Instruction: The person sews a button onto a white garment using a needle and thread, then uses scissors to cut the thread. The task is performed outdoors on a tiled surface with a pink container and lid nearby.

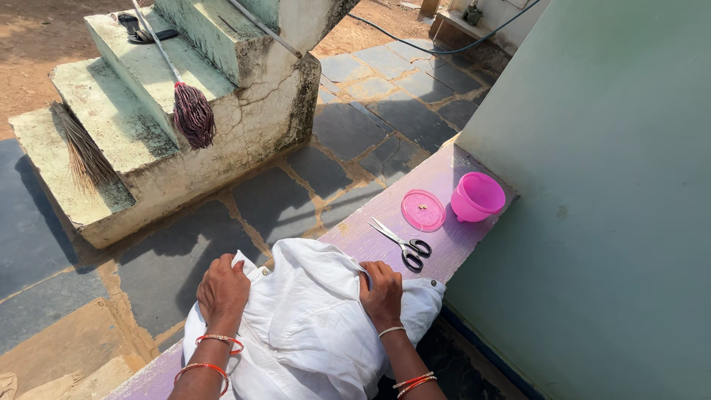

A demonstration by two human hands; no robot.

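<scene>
White cloth [311,326] lies bunched on the purple ledge [437,181], nearest the camera. Left hand [222,290] presses its near-left edge, fingers curled together; right hand [381,291] pinches a fold. Just beyond the cloth lie scissors [404,244], then a pink lid [423,210] and pink bowl [477,197].

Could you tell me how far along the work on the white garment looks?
Set out already: scissors, a pink lid and a pink tub sit on the purple ledge. In hand: the left hand and right hand press on the white garment, which lies rumpled. No cutting or stitching shows, and the scissors lie untouched.
</scene>
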